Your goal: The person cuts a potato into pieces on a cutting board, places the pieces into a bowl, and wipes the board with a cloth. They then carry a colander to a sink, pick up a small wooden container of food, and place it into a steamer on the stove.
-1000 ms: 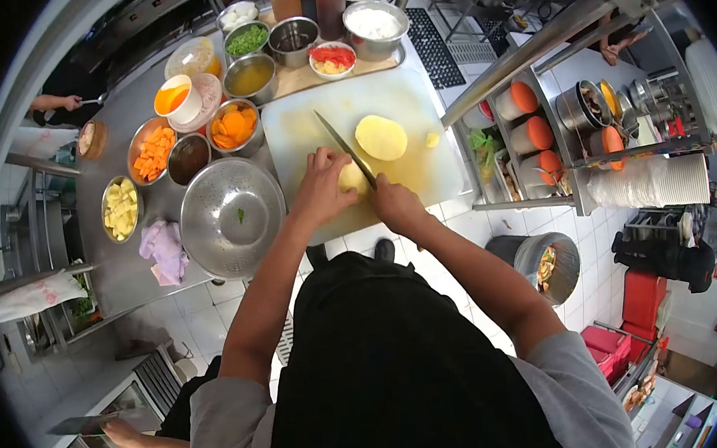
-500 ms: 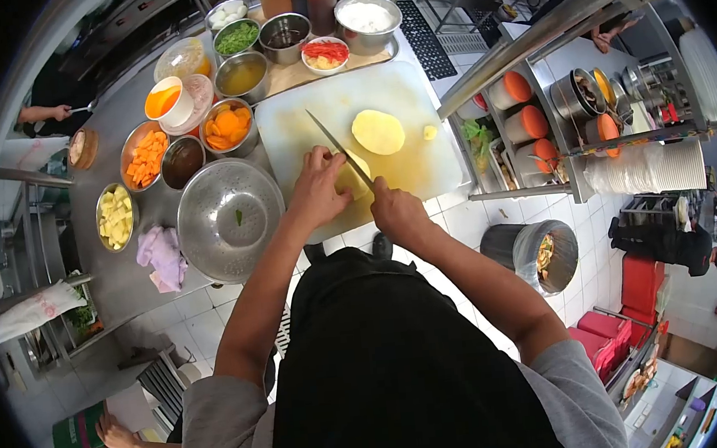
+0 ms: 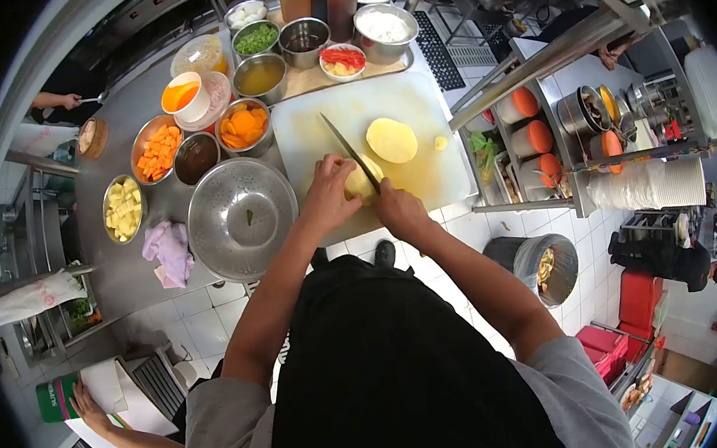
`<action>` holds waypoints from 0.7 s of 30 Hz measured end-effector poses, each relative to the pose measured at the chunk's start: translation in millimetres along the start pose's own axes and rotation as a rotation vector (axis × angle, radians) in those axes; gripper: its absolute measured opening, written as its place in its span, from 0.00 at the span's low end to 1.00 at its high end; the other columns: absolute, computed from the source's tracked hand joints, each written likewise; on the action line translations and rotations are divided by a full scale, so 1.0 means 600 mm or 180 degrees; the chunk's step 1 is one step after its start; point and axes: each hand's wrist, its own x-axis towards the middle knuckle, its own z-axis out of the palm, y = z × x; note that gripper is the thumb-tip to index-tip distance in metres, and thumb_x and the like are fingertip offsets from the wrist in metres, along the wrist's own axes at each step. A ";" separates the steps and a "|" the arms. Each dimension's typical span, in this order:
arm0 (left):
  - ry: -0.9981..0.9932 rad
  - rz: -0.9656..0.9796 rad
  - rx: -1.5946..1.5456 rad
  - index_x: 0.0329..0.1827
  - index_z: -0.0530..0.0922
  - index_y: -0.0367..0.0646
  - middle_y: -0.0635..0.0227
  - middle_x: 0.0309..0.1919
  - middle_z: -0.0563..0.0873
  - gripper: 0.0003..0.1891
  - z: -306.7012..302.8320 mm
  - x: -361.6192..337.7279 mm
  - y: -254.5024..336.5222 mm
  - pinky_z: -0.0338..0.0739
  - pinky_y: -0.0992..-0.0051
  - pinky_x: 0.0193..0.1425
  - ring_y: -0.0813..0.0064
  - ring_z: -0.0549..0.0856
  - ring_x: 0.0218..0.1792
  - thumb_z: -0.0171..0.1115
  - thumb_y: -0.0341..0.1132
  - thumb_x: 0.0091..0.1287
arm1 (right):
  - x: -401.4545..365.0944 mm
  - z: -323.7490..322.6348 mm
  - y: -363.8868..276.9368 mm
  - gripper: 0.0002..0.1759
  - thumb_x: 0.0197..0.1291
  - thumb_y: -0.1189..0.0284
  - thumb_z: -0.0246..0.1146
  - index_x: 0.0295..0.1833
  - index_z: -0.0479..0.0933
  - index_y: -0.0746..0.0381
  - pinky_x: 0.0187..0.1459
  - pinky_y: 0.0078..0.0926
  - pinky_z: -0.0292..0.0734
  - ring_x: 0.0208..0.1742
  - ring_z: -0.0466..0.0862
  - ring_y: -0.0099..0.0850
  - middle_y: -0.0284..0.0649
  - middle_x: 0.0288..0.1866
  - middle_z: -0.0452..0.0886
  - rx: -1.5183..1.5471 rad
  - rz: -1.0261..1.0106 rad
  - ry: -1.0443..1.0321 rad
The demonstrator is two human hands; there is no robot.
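A long knife lies across a yellow, potato-like piece on the white cutting board. Its handle is in my right hand, whose fingers are wrapped round it. My left hand grips the same piece from the left, fingertips close beside the blade. A larger cut half rests flat on the board, right of the knife, touched by neither hand. Farther right sits a small yellow chunk. The metal colander, with a green scrap inside, stands left of my left hand.
Bowls of orange cubes, orange slices and yellow cubes stand on the left, near a purple cloth. Sauce bottles are behind the board. A lined bin stands at right. At lower left, another person's hand touches a green box.
The view has shifted, so the board and bowls appear slightly farther right and lower. Both my hands keep their grips. The other person's hand at lower left has moved left and up.
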 end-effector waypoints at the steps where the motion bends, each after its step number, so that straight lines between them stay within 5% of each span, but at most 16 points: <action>1: 0.0016 0.0007 0.0010 0.60 0.76 0.38 0.51 0.58 0.71 0.29 -0.005 0.001 0.000 0.75 0.57 0.66 0.49 0.75 0.61 0.72 0.31 0.53 | -0.002 -0.011 -0.006 0.11 0.69 0.70 0.56 0.48 0.66 0.67 0.36 0.55 0.83 0.32 0.87 0.59 0.60 0.28 0.84 -0.0004 -0.0014 0.0013; 21: 0.0052 -0.0061 -0.0146 0.61 0.75 0.37 0.51 0.58 0.72 0.30 -0.001 -0.012 0.001 0.73 0.56 0.66 0.47 0.75 0.61 0.71 0.27 0.52 | -0.016 0.004 -0.044 0.12 0.69 0.70 0.56 0.49 0.66 0.67 0.39 0.52 0.85 0.35 0.89 0.56 0.58 0.30 0.85 -0.0167 0.0131 -0.0089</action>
